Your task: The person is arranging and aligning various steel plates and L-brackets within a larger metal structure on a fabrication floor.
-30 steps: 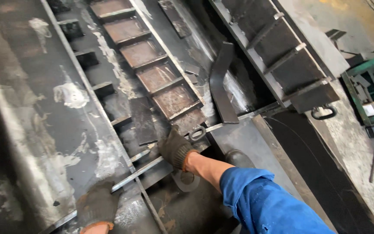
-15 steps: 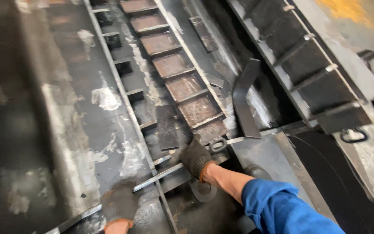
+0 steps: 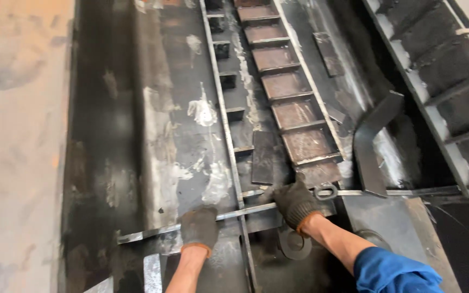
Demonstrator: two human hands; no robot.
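Note:
Both my hands wear dark work gloves. My left hand (image 3: 200, 228) grips a long flat steel bar (image 3: 147, 233) that lies crosswise over a dark steel structure. My right hand (image 3: 296, 203) holds the same bar further right, beside a small metal ring clamp (image 3: 325, 191). The bar runs on to the right as a thin strip (image 3: 408, 191). Just beyond my hands lies a loose rectangular steel plate (image 3: 262, 157), next to a ladder-like row of rusty pockets (image 3: 291, 100).
A bent steel strap (image 3: 373, 144) leans at the right of the pocket row. A second ribbed steel frame (image 3: 451, 81) stands at the far right. A round disc (image 3: 293, 244) lies below my right wrist. Concrete floor (image 3: 17, 135) spreads on the left.
The view has swung so the structure sits further right. My left hand has come up into view and now grips the flat bar; my right hand stays at the bar.

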